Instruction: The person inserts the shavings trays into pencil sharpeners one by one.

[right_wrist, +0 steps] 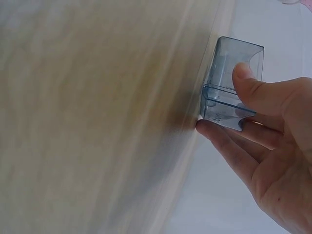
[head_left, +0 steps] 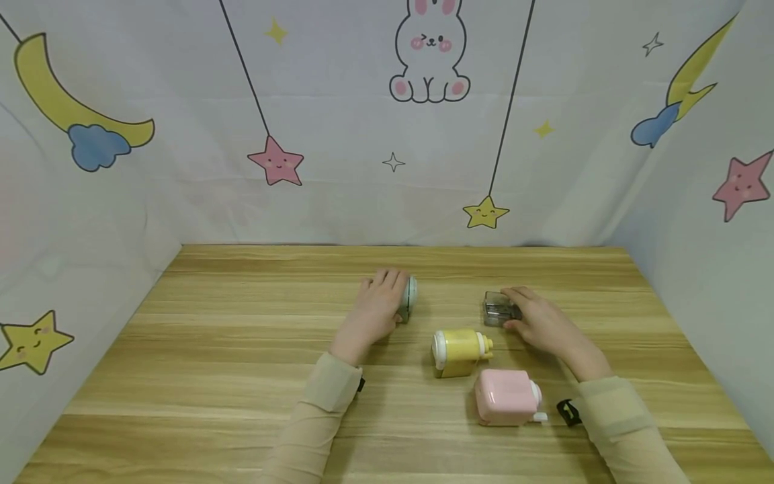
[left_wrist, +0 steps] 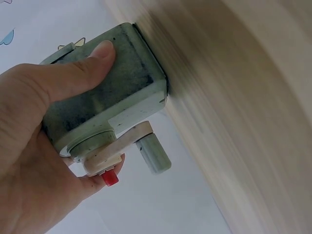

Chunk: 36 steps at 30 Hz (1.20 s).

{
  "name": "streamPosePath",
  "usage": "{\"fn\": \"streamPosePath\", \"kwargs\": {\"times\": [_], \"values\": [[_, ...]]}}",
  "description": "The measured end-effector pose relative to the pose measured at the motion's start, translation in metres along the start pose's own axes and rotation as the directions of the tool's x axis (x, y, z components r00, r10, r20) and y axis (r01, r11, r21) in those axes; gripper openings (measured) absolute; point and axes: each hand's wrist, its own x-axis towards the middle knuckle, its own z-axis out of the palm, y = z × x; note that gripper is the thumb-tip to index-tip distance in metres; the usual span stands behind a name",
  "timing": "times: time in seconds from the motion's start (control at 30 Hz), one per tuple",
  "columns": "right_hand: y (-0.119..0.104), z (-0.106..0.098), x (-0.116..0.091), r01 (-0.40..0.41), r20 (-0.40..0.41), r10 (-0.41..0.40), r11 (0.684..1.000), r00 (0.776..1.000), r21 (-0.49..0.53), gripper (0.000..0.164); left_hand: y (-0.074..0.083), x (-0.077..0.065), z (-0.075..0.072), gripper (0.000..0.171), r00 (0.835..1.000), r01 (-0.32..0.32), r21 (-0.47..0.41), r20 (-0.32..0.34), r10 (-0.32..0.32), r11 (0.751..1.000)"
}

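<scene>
My left hand (head_left: 373, 310) grips a dark green pencil sharpener (left_wrist: 129, 80) with a hand crank, at the middle of the table. In the left wrist view its thumb presses along one broad face, and the crank arm (left_wrist: 119, 146) with a green knob and a red tip shows below. To the right, my right hand (head_left: 541, 326) pinches a clear grey plastic box (right_wrist: 229, 61) between thumb and fingers, low at the tabletop. Between the hands and nearer me lie a yellow pencil sharpener (head_left: 461, 346) and a pink pencil sharpener (head_left: 506, 398), touched by neither hand.
The wood-grain table (head_left: 181, 349) is bounded by white fabric walls (head_left: 338, 215) printed with stars, moons and a rabbit. A black strap piece (head_left: 568, 412) shows beside the right sleeve.
</scene>
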Motion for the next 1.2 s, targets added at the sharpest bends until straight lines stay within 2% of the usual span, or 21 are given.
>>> {"fn": "streamPosePath", "kwargs": {"times": [0.67,1.2], "values": [[0.0,-0.001,-0.001,-0.008,0.006,0.008,1.0,1.0,0.013,0.062,0.009,0.007,0.003,0.073,1.0,-0.021,0.015,0.006,0.021,1.0],[0.0,0.003,0.0,0.021,-0.019,-0.02,1.0,1.0,0.02,0.062,0.015,0.012,0.006,0.075,0.999,-0.032,0.013,0.023,0.032,0.999]]}}
